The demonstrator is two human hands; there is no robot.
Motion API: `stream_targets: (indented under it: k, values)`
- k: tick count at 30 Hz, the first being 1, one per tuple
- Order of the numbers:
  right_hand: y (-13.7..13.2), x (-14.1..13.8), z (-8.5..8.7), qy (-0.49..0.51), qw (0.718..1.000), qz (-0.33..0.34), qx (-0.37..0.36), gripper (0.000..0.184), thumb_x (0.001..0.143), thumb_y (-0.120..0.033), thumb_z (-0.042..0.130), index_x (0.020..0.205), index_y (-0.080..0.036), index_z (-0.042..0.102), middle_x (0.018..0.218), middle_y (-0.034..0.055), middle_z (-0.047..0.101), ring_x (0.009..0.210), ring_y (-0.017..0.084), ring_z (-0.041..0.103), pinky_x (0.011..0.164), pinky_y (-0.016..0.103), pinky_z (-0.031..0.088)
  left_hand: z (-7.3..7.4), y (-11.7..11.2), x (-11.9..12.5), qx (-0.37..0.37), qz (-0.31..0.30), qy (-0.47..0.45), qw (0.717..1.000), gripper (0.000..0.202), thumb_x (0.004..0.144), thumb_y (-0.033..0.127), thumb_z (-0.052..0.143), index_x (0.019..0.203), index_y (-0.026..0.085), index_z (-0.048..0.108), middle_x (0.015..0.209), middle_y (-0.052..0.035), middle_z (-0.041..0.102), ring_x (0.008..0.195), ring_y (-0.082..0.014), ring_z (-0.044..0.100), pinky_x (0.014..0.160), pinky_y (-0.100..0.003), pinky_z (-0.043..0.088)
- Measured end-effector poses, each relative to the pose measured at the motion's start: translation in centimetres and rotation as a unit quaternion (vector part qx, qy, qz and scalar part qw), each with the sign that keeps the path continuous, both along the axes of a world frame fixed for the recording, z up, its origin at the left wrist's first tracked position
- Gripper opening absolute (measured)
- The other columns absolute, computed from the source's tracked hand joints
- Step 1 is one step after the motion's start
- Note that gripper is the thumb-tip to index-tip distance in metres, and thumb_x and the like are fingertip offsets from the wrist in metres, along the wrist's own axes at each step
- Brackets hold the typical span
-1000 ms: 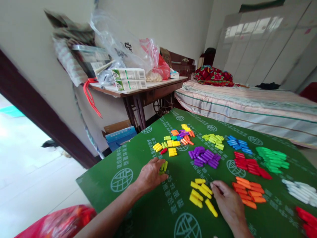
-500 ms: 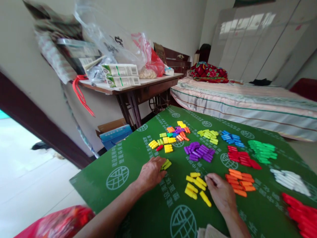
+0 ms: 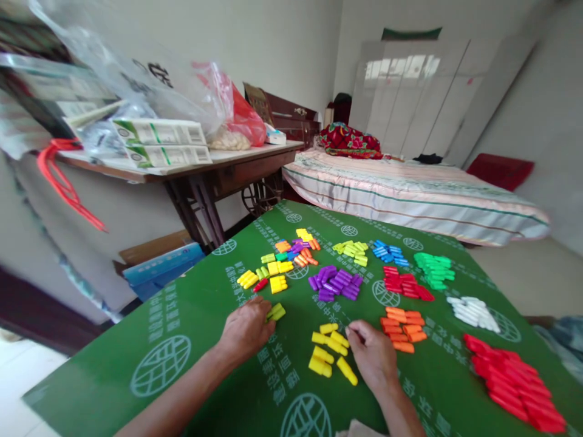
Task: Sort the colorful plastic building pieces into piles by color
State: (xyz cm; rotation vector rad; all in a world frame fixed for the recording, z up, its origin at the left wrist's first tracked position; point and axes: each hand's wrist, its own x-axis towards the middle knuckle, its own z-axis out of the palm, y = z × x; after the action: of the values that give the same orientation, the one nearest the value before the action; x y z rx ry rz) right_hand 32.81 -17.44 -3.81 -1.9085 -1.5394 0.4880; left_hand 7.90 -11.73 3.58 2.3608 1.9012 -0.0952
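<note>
Lime-green plastic pieces lie on the green board, side by side at the fingertips of the left hand. That hand curls over them — its underside is hidden, so whether it grips cannot be told. They sit closer together than a second ago, making a neater group. The right hand still pinches thumb to forefinger beside yellow pieces; anything held there is too small to tell. The view has swung right, bringing the large red pile fully in. Beyond, on a wooden table, a clear plastic bag and a red bag stand near pale lumps — unclear which bag holds them.
</note>
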Motion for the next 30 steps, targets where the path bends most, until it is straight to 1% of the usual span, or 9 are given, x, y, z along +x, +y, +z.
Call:
stream_targets:
  k: [8, 12, 14, 17, 21, 23, 25, 27, 30]
  values:
    - [0.0, -0.3, 0.0, 0.001, 1.0, -0.013, 0.006, 0.026, 0.084, -0.039, 0.044, 0.076, -0.027, 0.066, 0.064, -0.0026, 0.069, 0.061, 0.015, 0.064, 0.055, 0.022, 0.038, 0.8, 0.7, 0.1, -0.033, -0.019, 0.035, 0.999, 0.018, 0.075, 0.024, 0.045, 0.089, 0.018, 0.055, 0.098, -0.0108, 0.063, 0.095, -0.0242, 0.06, 0.081, -0.034, 0.045]
    - [0.2, -0.1, -0.3, -0.005, 1.0, -0.006, -0.019, 0.027, 0.084, -0.042, 0.044, 0.077, -0.029, 0.067, 0.061, -0.0032, 0.068, 0.057, 0.015, 0.063, 0.051, 0.022, 0.036, 1.1, 1.0, 0.1, -0.044, -0.012, 0.042, 0.998, 0.034, 0.074, 0.023, 0.045, 0.107, 0.017, 0.051, 0.1, -0.0108, 0.064, 0.097, -0.0246, 0.061, 0.082, -0.034, 0.045]
    - [0.2, -0.1, -0.5, -0.003, 1.0, -0.002, -0.026, 0.027, 0.084, -0.043, 0.044, 0.078, -0.029, 0.067, 0.06, -0.0038, 0.067, 0.056, 0.015, 0.063, 0.049, 0.022, 0.036, 1.2, 1.2, -0.1, -0.052, -0.007, 0.036, 0.998, 0.038, 0.072, 0.024, 0.047, 0.11, 0.018, 0.051, 0.101, -0.0093, 0.065, 0.097, -0.0242, 0.061, 0.083, -0.034, 0.046]
    - [0.1, -0.2, -0.7, -0.005, 1.0, -0.01, -0.011, 0.027, 0.084, -0.042, 0.043, 0.077, -0.03, 0.067, 0.06, -0.004, 0.068, 0.057, 0.015, 0.064, 0.05, 0.021, 0.037, 1.1, 1.4, -0.2, -0.054, -0.01, 0.021, 0.998, 0.037, 0.071, 0.026, 0.048, 0.108, 0.02, 0.056, 0.107, -0.0078, 0.064, 0.101, -0.0236, 0.06, 0.086, -0.034, 0.045]
    - [-0.1, -0.4, -0.8, -0.013, 1.0, -0.023, 0.014, 0.028, 0.085, -0.041, 0.042, 0.077, -0.03, 0.067, 0.064, -0.0034, 0.07, 0.059, 0.015, 0.065, 0.052, 0.021, 0.039, 1.1, 1.5, 0.4, -0.042, -0.027, 0.025, 0.998, 0.046, 0.072, 0.028, 0.05, 0.117, 0.02, 0.053, 0.115, -0.0102, 0.06, 0.106, -0.025, 0.058, 0.089, -0.036, 0.045]
    - [-0.2, -0.5, -1.0, -0.016, 0.999, -0.023, 0.02, 0.029, 0.085, -0.042, 0.042, 0.077, -0.03, 0.067, 0.064, -0.0029, 0.07, 0.06, 0.016, 0.065, 0.052, 0.021, 0.04, 1.3, 1.7, 0.9, -0.053, -0.037, 0.037, 0.997, 0.041, 0.071, 0.025, 0.049, 0.111, 0.019, 0.057, 0.112, -0.0119, 0.06, 0.104, -0.0266, 0.059, 0.088, -0.037, 0.045]
    - [-0.1, -0.6, -1.2, -0.018, 0.999, -0.023, 0.031, 0.031, 0.085, -0.043, 0.041, 0.076, -0.029, 0.067, 0.063, -0.0023, 0.07, 0.058, 0.016, 0.065, 0.052, 0.022, 0.04, 1.8, 2.1, 1.4, -0.074, -0.044, 0.041, 0.995, 0.032, 0.069, 0.023, 0.049, 0.099, 0.018, 0.061, 0.105, -0.0123, 0.063, 0.099, -0.0276, 0.06, 0.085, -0.038, 0.046]
    - [-0.1, -0.6, -1.4, -0.017, 0.999, -0.027, 0.043, 0.032, 0.085, -0.044, 0.04, 0.075, -0.029, 0.067, 0.061, -0.0018, 0.069, 0.056, 0.016, 0.064, 0.05, 0.022, 0.04, 2.3, 2.5, 1.8, -0.091, -0.043, 0.04, 0.994, 0.026, 0.066, 0.021, 0.051, 0.09, 0.018, 0.062, 0.097, -0.0112, 0.065, 0.094, -0.0283, 0.062, 0.081, -0.039, 0.047]
    - [0.0, -0.8, -1.6, -0.012, 0.998, -0.032, 0.054, 0.032, 0.084, -0.043, 0.04, 0.075, -0.029, 0.067, 0.06, -0.0021, 0.068, 0.054, 0.015, 0.063, 0.049, 0.023, 0.039, 2.8, 3.2, 2.0, -0.093, -0.032, 0.041, 0.994, 0.023, 0.062, 0.019, 0.053, 0.083, 0.019, 0.06, 0.09, -0.0095, 0.066, 0.09, -0.0279, 0.062, 0.078, -0.038, 0.047]
